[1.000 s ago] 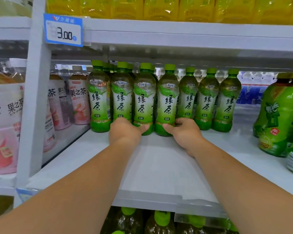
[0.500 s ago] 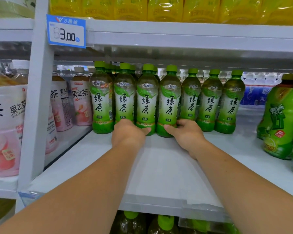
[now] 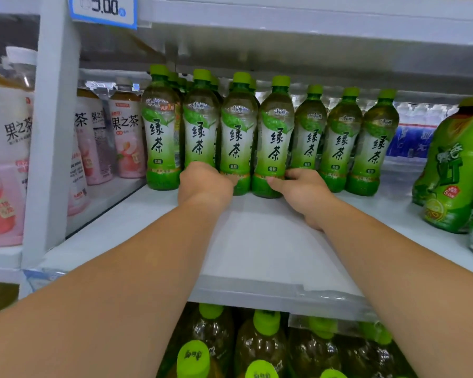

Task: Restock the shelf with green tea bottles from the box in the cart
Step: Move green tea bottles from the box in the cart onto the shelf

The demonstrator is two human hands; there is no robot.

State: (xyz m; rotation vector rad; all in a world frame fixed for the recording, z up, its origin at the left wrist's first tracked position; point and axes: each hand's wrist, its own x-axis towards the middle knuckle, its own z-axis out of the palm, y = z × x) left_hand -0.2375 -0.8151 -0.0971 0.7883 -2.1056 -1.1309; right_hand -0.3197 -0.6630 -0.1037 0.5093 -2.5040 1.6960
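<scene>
Standing upright along the far part of the white shelf (image 3: 257, 249), the green tea bottles (image 3: 344, 137) form a row of seven, their long axes vertical, caps up. Left of them, past the white upright (image 3: 52, 132), sit pink peach tea bottles (image 3: 126, 143).

The left hand (image 3: 205, 184) lies at the foot of the second green tea bottle (image 3: 200, 132), fingers curled against its base and reaching toward the third green tea bottle (image 3: 238, 137); whether it truly grips or only presses is hidden by the back of the hand. The right hand (image 3: 301, 189) is half closed at the foot of the fourth green tea bottle (image 3: 275, 140), thumb on the near face of its base, fingers bent around its right side.

Both hands are near and low, the bottles directly beyond them, so any push runs straight toward the far side. The four left bottles stand nearer than the three right ones, and each hand is equally close to its own bottle. Large green bottles (image 3: 456, 170) stand well apart at the right. The box and cart are out of view; more green caps (image 3: 266, 321) show below the shelf edge.
</scene>
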